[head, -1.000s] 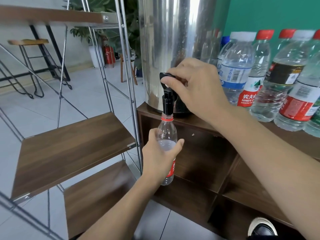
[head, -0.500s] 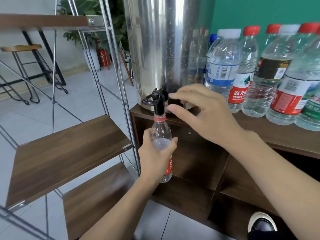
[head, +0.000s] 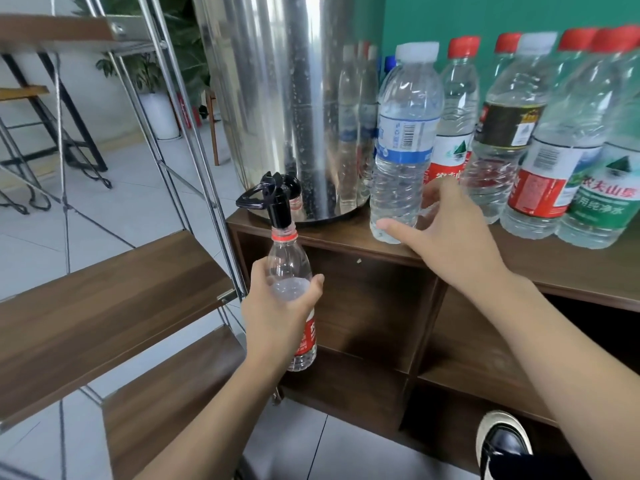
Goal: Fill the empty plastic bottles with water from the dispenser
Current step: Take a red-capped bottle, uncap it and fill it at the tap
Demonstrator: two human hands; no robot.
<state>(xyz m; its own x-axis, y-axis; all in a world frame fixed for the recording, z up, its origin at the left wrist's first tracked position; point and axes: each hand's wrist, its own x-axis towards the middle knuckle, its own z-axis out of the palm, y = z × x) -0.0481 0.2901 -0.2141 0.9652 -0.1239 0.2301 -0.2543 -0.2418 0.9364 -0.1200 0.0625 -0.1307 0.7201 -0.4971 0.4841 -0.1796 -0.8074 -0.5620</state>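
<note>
The left hand grips a small clear red-labelled plastic bottle, seemingly about two-thirds full, under the black tap at the wooden cabinet's left corner, while the right hand, fingers spread and holding nothing, nears the white-capped blue-labelled bottle; more filling seems left.

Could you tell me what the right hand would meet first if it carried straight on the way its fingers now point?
Most likely the white-capped bottle; the right hand is open, fingertips at its base.

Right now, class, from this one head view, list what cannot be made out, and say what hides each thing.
- Water level in the small bottle: covered by the left hand.
- Dispenser top: cut off by the upper edge.
- Whether the right hand touches the white-capped bottle: unclear, fingers blurred.
- Rear bottles: labels partly blocked by front ones.
</note>
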